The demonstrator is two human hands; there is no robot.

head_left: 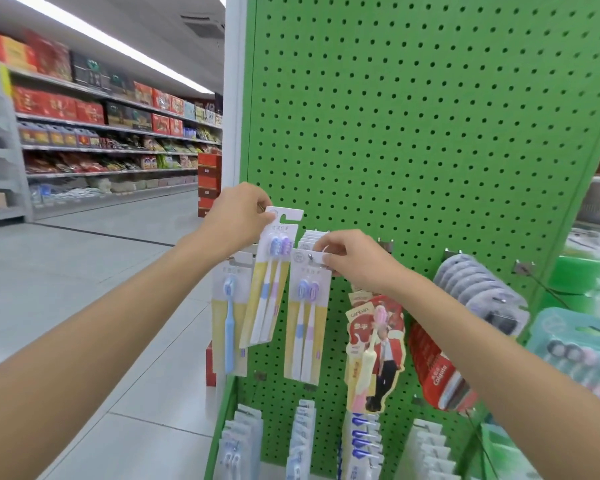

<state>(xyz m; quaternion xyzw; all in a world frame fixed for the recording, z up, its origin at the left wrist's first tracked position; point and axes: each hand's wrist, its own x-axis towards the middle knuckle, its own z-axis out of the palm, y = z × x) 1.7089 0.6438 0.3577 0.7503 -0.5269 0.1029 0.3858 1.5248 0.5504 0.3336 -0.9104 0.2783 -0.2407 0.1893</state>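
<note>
Head camera faces forward, close to the green pegboard (pixel 430 133).

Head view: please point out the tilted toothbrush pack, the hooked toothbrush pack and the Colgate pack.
tilted toothbrush pack (pixel 266 306), head view, brush handles.
hooked toothbrush pack (pixel 300 344), head view, brush handle.
Colgate pack (pixel 439 377), head view, logo.

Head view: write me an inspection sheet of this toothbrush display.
Surface: green pegboard, upright, with hooks in its lower part.
Job's things: loose twin pack, tilted, off any hook; hanging twin pack, at the front of a row on a hook.
Clutter: single blue toothbrush pack and red Colgate packs, hanging alongside.
Hands: left hand pinches the loose twin pack's top; right hand pinches the hanging twin pack's header.
Cables: nothing seen.
Surroundings: stocked aisle shelves, tiled floor.
</note>
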